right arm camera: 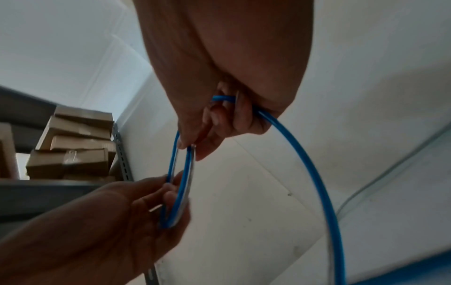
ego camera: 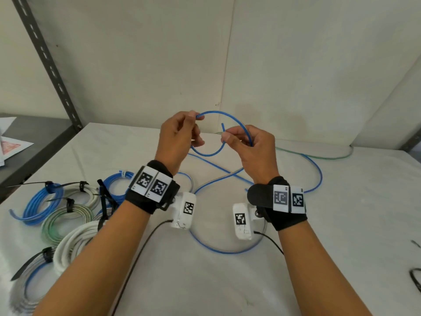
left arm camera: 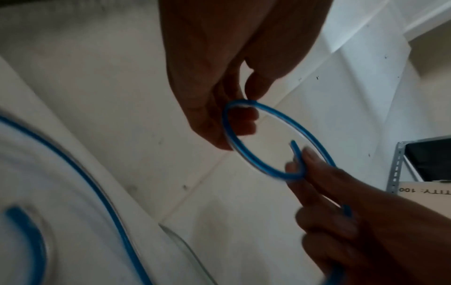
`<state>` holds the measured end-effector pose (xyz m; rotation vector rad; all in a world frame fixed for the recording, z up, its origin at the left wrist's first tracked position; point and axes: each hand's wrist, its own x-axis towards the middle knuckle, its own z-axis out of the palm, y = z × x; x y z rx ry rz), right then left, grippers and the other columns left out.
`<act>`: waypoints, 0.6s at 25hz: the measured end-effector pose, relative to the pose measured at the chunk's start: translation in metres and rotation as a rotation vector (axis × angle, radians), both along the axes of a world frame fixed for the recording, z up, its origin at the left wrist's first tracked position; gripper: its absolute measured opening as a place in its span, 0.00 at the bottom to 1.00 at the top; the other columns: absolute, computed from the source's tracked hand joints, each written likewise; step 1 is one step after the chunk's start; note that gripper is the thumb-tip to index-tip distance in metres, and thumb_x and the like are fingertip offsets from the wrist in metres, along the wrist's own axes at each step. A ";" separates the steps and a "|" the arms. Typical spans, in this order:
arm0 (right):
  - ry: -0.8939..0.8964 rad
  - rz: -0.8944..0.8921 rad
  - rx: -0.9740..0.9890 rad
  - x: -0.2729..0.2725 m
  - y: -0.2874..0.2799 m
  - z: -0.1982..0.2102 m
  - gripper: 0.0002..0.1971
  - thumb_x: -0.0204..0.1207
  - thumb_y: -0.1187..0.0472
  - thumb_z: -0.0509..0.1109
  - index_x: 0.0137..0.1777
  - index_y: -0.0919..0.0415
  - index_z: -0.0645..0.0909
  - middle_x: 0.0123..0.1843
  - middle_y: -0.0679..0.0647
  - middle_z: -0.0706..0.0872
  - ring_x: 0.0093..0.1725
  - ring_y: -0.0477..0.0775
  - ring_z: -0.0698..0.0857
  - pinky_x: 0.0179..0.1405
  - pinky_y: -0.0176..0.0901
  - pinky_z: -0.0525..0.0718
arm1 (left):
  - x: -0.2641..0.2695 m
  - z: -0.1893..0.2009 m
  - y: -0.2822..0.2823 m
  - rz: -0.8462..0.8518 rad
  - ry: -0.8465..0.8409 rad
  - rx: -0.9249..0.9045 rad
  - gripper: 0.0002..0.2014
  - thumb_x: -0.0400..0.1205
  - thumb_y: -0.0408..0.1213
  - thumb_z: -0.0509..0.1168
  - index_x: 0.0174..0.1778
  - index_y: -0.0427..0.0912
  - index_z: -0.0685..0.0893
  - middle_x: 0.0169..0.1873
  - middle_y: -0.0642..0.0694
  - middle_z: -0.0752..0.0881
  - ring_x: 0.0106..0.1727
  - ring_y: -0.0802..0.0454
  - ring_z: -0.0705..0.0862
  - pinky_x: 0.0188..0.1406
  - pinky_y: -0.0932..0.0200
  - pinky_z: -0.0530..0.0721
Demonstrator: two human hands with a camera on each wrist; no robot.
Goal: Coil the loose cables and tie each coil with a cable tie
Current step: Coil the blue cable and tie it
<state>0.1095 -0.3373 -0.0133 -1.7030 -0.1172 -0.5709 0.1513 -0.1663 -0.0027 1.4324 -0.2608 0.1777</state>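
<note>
A loose blue cable [ego camera: 227, 117] is bent into one small loop held above the table between both hands. My left hand [ego camera: 182, 131] pinches the loop's left side [left arm camera: 229, 119]. My right hand [ego camera: 246, 142] pinches the cable near its free end [ego camera: 222, 127], where the loop crosses [right arm camera: 187, 152]. The rest of the blue cable [ego camera: 316, 169] trails in wide curves over the white table [ego camera: 341, 224]. Tied coils, blue [ego camera: 38, 201], green-white [ego camera: 66, 220] and white [ego camera: 75, 242], lie at the left with black cable ties [ego camera: 68, 205] round them.
A green-grey cable [ego camera: 319, 156] runs along the back right of the table. A dark object [ego camera: 415, 279] lies at the right edge. A metal shelf upright [ego camera: 47, 62] stands at the left, with cardboard boxes [right arm camera: 78, 144] on shelving. White panels form the wall behind.
</note>
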 end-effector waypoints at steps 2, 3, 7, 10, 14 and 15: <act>0.010 0.002 -0.060 -0.001 -0.005 -0.001 0.04 0.75 0.61 0.80 0.47 0.61 0.90 0.38 0.53 0.92 0.34 0.53 0.82 0.36 0.40 0.82 | 0.000 0.002 0.009 -0.074 -0.090 0.109 0.16 0.91 0.43 0.60 0.42 0.50 0.90 0.38 0.25 0.80 0.35 0.48 0.79 0.41 0.50 0.90; 0.011 0.012 -0.045 -0.002 -0.007 0.000 0.04 0.76 0.62 0.80 0.47 0.61 0.90 0.38 0.53 0.92 0.35 0.52 0.83 0.38 0.39 0.82 | -0.002 0.003 0.011 -0.112 -0.121 0.150 0.16 0.90 0.43 0.61 0.40 0.54 0.90 0.42 0.21 0.80 0.38 0.45 0.79 0.41 0.52 0.90; 0.035 0.133 -0.113 -0.008 -0.017 0.005 0.02 0.77 0.65 0.78 0.47 0.62 0.91 0.41 0.55 0.93 0.45 0.60 0.91 0.50 0.46 0.88 | -0.010 0.010 0.011 -0.264 -0.090 0.238 0.09 0.86 0.37 0.68 0.55 0.39 0.92 0.52 0.29 0.84 0.40 0.47 0.82 0.41 0.48 0.92; 0.076 0.214 -0.215 -0.011 -0.029 0.011 0.04 0.75 0.65 0.80 0.48 0.64 0.91 0.42 0.54 0.94 0.46 0.58 0.92 0.51 0.42 0.89 | -0.011 0.009 0.014 -0.380 -0.022 0.357 0.11 0.83 0.34 0.71 0.58 0.35 0.91 0.43 0.36 0.89 0.40 0.47 0.87 0.47 0.44 0.92; 0.140 0.283 -0.322 -0.014 -0.033 0.016 0.04 0.75 0.64 0.80 0.48 0.63 0.91 0.39 0.52 0.93 0.38 0.43 0.89 0.42 0.31 0.83 | -0.014 0.009 0.013 -0.412 -0.021 0.487 0.08 0.82 0.36 0.73 0.52 0.34 0.92 0.35 0.39 0.90 0.40 0.46 0.90 0.50 0.43 0.92; 0.122 0.263 -0.302 -0.014 -0.031 0.016 0.04 0.76 0.64 0.79 0.49 0.62 0.91 0.39 0.52 0.92 0.36 0.41 0.88 0.40 0.28 0.81 | -0.014 0.009 0.012 -0.400 -0.021 0.481 0.08 0.82 0.36 0.73 0.50 0.34 0.92 0.35 0.38 0.91 0.40 0.45 0.90 0.49 0.43 0.92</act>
